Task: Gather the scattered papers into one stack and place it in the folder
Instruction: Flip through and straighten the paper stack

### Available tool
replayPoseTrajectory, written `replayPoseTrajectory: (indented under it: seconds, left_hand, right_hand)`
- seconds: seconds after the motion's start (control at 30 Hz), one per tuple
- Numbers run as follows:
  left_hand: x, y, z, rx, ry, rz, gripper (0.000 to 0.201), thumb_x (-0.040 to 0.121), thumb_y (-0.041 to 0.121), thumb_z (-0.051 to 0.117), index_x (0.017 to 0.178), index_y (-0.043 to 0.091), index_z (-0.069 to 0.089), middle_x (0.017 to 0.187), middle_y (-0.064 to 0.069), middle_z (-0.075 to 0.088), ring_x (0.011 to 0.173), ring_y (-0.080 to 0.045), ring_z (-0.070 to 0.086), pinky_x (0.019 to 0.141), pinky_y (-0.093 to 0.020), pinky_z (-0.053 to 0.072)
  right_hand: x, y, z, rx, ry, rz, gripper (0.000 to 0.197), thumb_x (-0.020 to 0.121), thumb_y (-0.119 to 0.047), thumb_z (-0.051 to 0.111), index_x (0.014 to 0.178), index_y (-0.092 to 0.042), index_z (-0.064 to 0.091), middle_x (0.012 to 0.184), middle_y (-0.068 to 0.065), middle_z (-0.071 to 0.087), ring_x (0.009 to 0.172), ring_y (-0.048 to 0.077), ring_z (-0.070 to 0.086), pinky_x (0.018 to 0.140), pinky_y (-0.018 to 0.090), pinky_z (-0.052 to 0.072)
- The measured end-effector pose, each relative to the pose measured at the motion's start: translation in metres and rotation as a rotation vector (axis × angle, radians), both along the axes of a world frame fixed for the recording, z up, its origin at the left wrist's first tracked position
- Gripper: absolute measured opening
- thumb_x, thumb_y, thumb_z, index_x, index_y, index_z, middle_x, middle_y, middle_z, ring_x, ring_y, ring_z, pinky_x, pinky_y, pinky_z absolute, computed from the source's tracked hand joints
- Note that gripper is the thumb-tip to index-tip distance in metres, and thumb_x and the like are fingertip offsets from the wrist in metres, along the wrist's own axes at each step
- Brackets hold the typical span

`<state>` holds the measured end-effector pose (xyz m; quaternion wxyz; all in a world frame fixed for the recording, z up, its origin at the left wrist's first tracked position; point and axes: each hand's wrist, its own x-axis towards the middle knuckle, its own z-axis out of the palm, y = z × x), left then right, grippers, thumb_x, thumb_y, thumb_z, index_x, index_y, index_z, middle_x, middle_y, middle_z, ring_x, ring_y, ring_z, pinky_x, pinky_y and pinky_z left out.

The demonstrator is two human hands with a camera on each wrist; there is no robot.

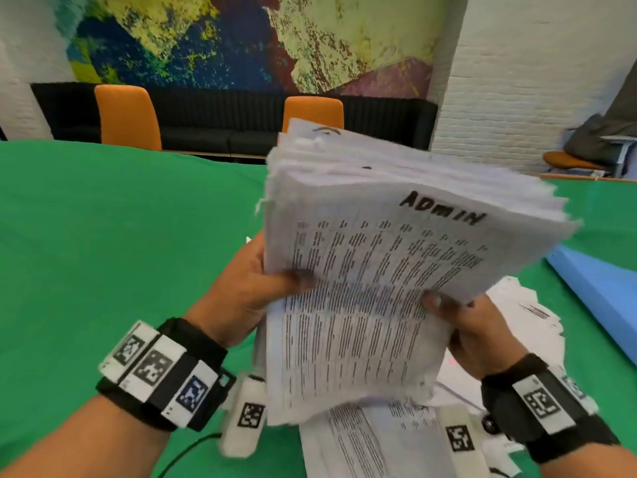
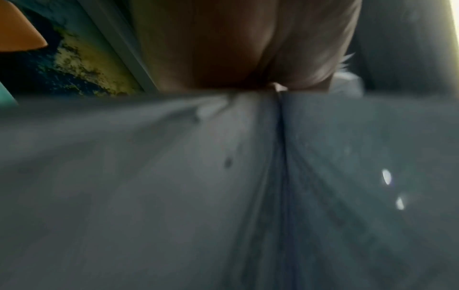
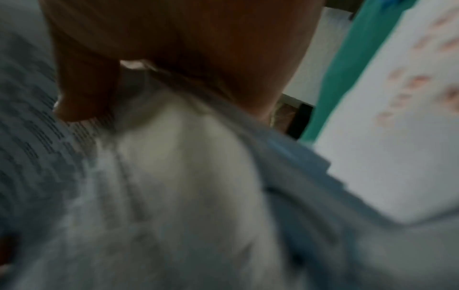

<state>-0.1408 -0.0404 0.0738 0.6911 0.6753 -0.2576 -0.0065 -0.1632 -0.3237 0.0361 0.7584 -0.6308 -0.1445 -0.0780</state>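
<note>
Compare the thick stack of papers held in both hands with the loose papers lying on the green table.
The thick stack of printed white papers is lifted off the green cloth-covered table, gripped by the left hand and right hand; the loose white sheets lie flat, untouched. The stack is roughly squared with ragged edges; the loose sheets are spread askew. Its top sheet bears handwritten "ADMIN". Both are white pages of printed text.

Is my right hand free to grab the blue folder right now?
Probably not yet. The right hand grips the paper stack together with the left hand. The blue folder lies uncovered on the green table at its side.
</note>
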Motion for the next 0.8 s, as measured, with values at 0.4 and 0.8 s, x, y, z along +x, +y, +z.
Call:
replayPoseTrajectory:
  seconds: [0.4,0.8]
  left_hand:
    - [-0.011,-0.036,-0.018,0.008,-0.041,0.398,0.033,0.095,0.023,0.067,0.126,0.026,0.059,0.116,0.007,0.072,0.107,-0.01,0.069,0.097,-0.045,0.056]
    - [-0.01,-0.038,-0.058,0.026,0.21,0.261,0.056,0.077,0.046,0.082,0.125,0.023,0.064,0.116,0.003,0.075,0.107,-0.015,0.072,0.094,-0.044,0.057]
  right_hand:
    - [-0.022,0.023,0.009,-0.195,-0.004,-0.22,0.034,0.088,-0.048,0.068,0.107,-0.02,0.071,0.106,0.014,0.075,0.099,0.035,0.073,0.088,0.063,0.057]
    - [-0.018,0.006,-0.027,-0.318,0.21,-0.161,0.045,0.069,-0.064,0.075,0.1,-0.031,0.076,0.105,0.003,0.079,0.094,0.023,0.076,0.089,0.052,0.06]
